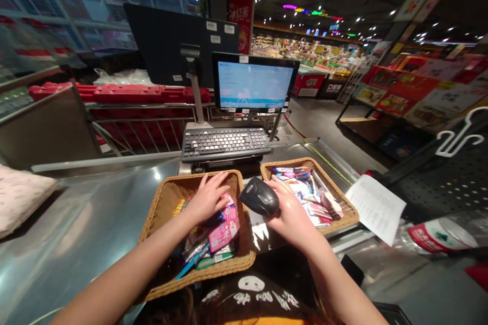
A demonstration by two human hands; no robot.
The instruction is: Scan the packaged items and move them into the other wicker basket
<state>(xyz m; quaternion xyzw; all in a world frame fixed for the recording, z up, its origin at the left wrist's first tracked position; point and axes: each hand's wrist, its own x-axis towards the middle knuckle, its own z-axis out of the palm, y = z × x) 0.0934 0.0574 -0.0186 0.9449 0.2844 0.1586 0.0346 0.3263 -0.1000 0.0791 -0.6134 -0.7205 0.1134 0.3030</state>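
Right hand (pixel 287 213): wraps 1 scanner (pixel 260 197) | left hand (pixel 208 198): loosely spread over basket (pixel 246 236)

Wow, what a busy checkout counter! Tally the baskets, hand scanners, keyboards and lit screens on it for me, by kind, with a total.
Baskets: 2, left basket and right basket
Scanner: 1, held in the right hand
Keyboard: 1
Lit screen: 1
Total: 5

Metal counter (pixel 95 218) used as support; filled wicker basket (pixel 229 268) set at 11 o'clock, second basket (pixel 341 224) placed at 1.
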